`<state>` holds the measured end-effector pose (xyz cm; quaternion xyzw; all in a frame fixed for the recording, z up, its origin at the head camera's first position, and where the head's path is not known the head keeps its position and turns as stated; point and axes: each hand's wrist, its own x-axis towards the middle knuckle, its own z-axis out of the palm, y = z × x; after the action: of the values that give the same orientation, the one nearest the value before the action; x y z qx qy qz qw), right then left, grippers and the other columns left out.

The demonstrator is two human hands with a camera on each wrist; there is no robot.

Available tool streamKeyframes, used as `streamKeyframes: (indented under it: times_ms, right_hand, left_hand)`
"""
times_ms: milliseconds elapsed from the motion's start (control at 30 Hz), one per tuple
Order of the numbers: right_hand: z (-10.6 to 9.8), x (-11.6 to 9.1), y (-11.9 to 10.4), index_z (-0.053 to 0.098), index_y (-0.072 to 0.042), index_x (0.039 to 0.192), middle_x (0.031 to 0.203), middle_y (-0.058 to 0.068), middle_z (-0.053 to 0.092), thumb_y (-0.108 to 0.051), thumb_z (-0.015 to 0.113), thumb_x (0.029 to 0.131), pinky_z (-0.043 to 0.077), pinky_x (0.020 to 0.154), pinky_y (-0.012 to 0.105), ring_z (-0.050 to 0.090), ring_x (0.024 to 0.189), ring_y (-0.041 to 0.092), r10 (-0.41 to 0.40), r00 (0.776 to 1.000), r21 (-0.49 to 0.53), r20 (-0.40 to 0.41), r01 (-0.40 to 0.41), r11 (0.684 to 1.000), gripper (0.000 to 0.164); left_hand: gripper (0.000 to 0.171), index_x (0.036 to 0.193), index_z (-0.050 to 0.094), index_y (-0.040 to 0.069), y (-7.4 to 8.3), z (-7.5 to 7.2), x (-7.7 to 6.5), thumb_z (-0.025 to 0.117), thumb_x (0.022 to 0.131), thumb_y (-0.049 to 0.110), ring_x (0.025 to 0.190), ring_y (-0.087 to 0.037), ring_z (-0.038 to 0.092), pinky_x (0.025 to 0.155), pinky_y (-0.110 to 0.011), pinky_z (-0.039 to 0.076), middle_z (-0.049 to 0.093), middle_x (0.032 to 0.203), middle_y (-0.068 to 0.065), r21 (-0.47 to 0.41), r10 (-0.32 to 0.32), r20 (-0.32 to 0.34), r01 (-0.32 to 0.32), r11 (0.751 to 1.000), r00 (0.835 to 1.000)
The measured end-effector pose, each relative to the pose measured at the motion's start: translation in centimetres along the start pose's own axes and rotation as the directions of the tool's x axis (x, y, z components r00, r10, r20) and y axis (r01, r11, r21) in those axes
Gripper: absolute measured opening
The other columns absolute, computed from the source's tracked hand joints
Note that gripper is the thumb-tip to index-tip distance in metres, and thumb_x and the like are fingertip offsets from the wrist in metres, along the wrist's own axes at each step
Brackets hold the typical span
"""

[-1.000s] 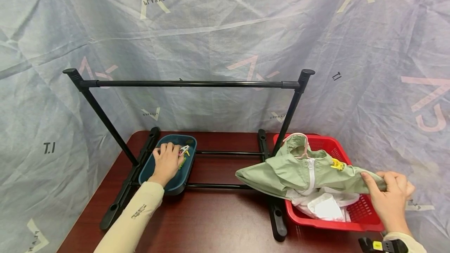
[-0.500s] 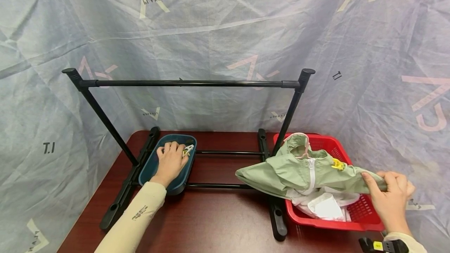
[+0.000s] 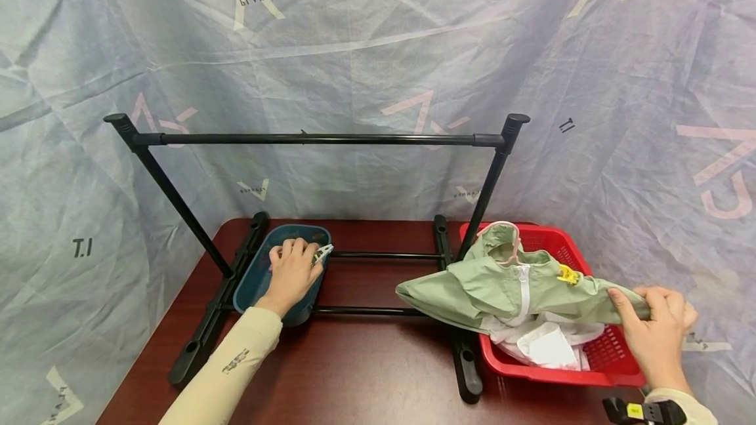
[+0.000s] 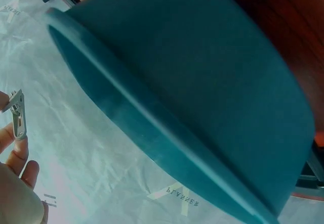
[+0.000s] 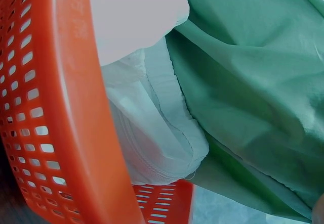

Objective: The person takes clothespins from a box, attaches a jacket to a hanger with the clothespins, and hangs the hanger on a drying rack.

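Observation:
Over the dark blue bin (image 3: 251,286), my left hand (image 3: 293,275) pinches a pale clothespin (image 4: 18,117) between thumb and fingers. The head view shows that clothespin sticking out past the fingers on the right. My right hand (image 3: 657,323) grips the sleeve end of a light green zip jacket (image 3: 487,290), thumb on top. A pink hanger (image 3: 516,238) shows at the jacket's collar, and a yellow clip (image 3: 568,274) sits on its shoulder. The jacket lies across the red basket (image 3: 620,367); the right wrist view barely catches a fingertip.
A black rack stands on the dark red table (image 3: 366,366), its top bar (image 3: 354,140) across the middle and two lower bars behind and beside the bin. White garments (image 3: 549,346) lie in the basket under the jacket. A printed cloth backdrop (image 3: 354,71) hangs behind.
My left hand has risen slightly and shifted right within the bin, bringing the clothespin to the bin's right rim. My right hand and the jacket have stayed in place.

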<state>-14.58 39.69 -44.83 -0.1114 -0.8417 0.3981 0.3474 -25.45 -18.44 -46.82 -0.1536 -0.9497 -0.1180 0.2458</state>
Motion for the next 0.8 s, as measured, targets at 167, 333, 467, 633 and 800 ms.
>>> streamKeyframes:
  times_ms: [167,333,467,633,800]
  right_hand:
    - [0.0,0.0,0.0,0.056,0.0,0.086,0.097,-0.026,0.029,-0.014,0.073,0.09,0.014,0.094,0.039,0.011,0.107,-0.004,0.007,1.0,-0.006,0.006,-0.007,1.0,0.023]
    - [0.0,0.1,0.0,0.057,0.001,0.086,0.096,-0.025,0.029,-0.015,0.073,0.09,0.015,0.092,0.039,0.012,0.105,-0.002,0.02,1.0,-0.021,0.011,-0.019,1.0,0.023]
    - [0.0,0.2,-0.1,0.057,0.002,0.088,0.095,-0.024,0.029,-0.016,0.073,0.09,0.015,0.092,0.041,0.012,0.105,0.0,0.027,1.0,-0.032,0.014,-0.027,0.999,0.024]
    - [0.1,0.1,-0.1,0.058,0.003,0.089,0.095,-0.024,0.029,-0.018,0.072,0.09,0.016,0.091,0.043,0.013,0.105,0.001,0.039,0.999,-0.044,0.017,-0.038,0.998,0.025]
    - [0.0,0.1,-0.1,0.057,0.003,0.089,0.096,-0.025,0.029,-0.017,0.073,0.09,0.015,0.092,0.041,0.012,0.106,-0.001,0.042,0.999,-0.029,0.016,-0.042,0.999,0.025]
  left_hand:
    - [0.031,0.118,0.065,0.004,0.5,-0.1,0.1,0.068,0.092,0.021,0.107,-0.035,0.044,0.091,-0.059,0.027,0.055,0.11,-0.015,0.003,0.015,0.003,-0.015,1.0,1.0]
    - [0.03,0.117,0.066,0.005,1.1,-0.3,0.2,0.069,0.092,0.02,0.108,-0.035,0.044,0.091,-0.06,0.027,0.055,0.109,-0.015,-0.007,0.023,-0.006,-0.023,1.0,1.0]
    - [0.029,0.116,0.066,0.004,1.6,-0.5,0.3,0.07,0.091,0.02,0.108,-0.036,0.044,0.09,-0.061,0.027,0.055,0.107,-0.015,-0.021,0.04,-0.015,-0.04,0.999,0.999]
    - [0.029,0.116,0.066,0.005,1.9,-0.5,0.3,0.069,0.091,0.021,0.108,-0.035,0.044,0.09,-0.062,0.028,0.055,0.106,-0.013,-0.011,0.066,-0.018,-0.067,0.998,0.998]
    - [0.03,0.118,0.066,0.006,2.2,-0.5,0.2,0.068,0.093,0.022,0.11,-0.035,0.044,0.088,-0.061,0.028,0.055,0.107,-0.013,-0.001,0.071,-0.008,-0.071,0.997,0.997]
